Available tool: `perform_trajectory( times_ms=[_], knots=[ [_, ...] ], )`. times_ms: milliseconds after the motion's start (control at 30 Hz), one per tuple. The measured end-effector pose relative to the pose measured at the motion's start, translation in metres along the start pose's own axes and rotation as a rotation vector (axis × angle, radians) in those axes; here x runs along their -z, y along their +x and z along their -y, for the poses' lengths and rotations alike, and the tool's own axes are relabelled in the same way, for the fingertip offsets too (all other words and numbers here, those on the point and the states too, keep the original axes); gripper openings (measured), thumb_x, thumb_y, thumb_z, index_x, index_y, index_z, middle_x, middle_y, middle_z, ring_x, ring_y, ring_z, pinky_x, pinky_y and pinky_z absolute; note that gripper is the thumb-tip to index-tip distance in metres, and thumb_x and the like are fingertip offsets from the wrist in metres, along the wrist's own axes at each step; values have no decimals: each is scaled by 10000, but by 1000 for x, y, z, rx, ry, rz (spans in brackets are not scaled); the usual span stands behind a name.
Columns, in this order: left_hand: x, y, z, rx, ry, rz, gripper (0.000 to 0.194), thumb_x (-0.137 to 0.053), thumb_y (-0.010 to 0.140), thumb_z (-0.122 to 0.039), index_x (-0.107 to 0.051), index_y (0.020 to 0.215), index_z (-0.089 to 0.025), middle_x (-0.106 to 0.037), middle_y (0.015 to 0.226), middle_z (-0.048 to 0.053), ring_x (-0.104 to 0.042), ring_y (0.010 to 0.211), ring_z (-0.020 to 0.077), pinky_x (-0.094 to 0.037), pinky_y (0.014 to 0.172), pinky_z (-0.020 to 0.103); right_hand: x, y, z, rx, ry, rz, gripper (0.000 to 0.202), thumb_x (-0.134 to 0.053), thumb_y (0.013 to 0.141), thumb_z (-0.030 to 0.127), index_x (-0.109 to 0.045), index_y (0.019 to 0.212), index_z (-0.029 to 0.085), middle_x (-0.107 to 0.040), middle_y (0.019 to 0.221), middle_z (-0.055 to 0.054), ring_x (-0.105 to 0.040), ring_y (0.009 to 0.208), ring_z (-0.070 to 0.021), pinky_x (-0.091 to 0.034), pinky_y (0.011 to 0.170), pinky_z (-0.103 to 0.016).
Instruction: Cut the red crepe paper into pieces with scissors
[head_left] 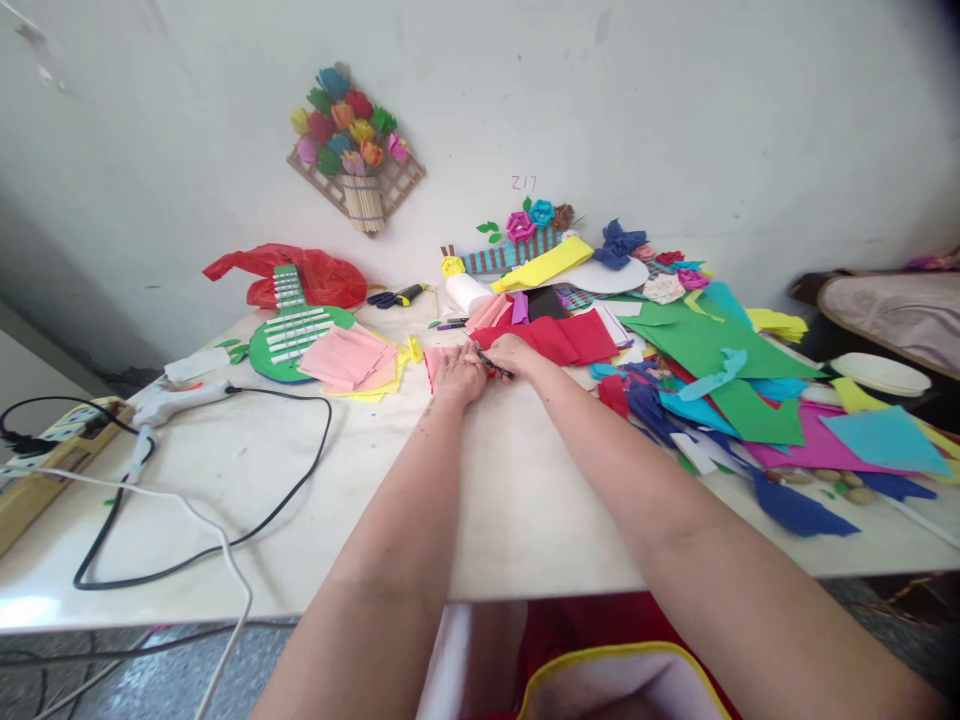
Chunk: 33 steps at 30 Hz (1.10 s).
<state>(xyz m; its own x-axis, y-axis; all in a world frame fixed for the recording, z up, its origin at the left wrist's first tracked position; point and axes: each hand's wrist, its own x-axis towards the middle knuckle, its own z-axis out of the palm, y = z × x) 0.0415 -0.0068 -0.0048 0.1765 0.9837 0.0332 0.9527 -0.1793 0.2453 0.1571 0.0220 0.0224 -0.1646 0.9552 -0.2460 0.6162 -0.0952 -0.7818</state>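
Observation:
My left hand (460, 375) lies flat with its fingers stretched over a piece of pink paper (432, 362), pressing it to the table. A red edge shows along that paper. Close beside it, my right hand (513, 352) is closed around a slim dark tool (495, 365), which slants toward the left fingertips. The tool is too small and partly covered to tell its kind. Just behind my right hand lies a strip of red paper (559, 340), with salmon paper pieces (491, 311) farther back.
At left are a green guitar-shaped craft (274, 340), pink sheets (349, 357), a white glue gun (180, 400) and its looping black cord (328, 430). Scissors (382, 299) lie behind. Coloured paper scraps (720, 350) crowd the right. A flower craft (352, 150) hangs on the wall.

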Motion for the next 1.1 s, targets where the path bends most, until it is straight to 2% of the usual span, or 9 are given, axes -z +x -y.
perform_trajectory(
  times_ms=[100,300,500,633,767,933,1100],
  knots=[
    [1,-1,-1,-2,3,3,573,-124,885,-254,-230,1436,-140,-160,1516,32,-107,1388,212,-115,1116,429,0,0,0,46,-114,-101,297,-656,733,401,-592,618,135,-505,381,1,-492,336,-97,-349,347,-184],
    [0,-1,0,-17,-6,-17,567,-131,889,-261,-246,1430,-138,-185,1511,47,-135,1383,225,-146,1110,441,-3,10,-6,61,-240,-157,395,-609,718,501,-564,546,148,-531,412,-7,-497,339,-100,-332,340,-189],
    [-2,1,1,-11,4,-5,571,-112,893,-275,-245,1427,-121,-180,1513,53,-121,1386,215,-121,1116,428,-5,23,-12,78,-193,-167,356,-593,729,451,-561,544,149,-558,451,-9,-491,346,-91,-352,343,-190],
    [-1,1,1,-8,15,3,573,-107,891,-273,-248,1426,-126,-177,1514,46,-109,1388,210,-110,1119,422,-3,23,-10,44,-230,-153,336,-597,745,408,-561,534,149,-525,411,-1,-483,340,-89,-340,350,-186],
    [-1,1,1,-11,14,13,573,-102,895,-279,-237,1432,-135,-170,1514,49,-105,1389,207,-114,1117,441,0,20,-8,61,-168,-143,315,-607,767,385,-576,561,149,-485,363,6,-465,340,-88,-334,359,-183],
    [-1,2,0,-8,11,31,573,-103,893,-286,-237,1434,-154,-146,1518,31,-90,1390,197,-86,1119,437,-1,10,-5,49,-122,-161,364,-601,773,440,-548,547,159,-467,360,12,-428,329,-86,-332,330,-186],
    [1,0,-1,4,7,39,582,-101,891,-290,-220,1439,-133,-127,1519,28,-79,1390,181,-88,1123,410,1,-4,-2,88,3,-87,371,-649,741,426,-498,521,168,-451,349,29,-396,302,-70,-321,310,-175]
  ],
)
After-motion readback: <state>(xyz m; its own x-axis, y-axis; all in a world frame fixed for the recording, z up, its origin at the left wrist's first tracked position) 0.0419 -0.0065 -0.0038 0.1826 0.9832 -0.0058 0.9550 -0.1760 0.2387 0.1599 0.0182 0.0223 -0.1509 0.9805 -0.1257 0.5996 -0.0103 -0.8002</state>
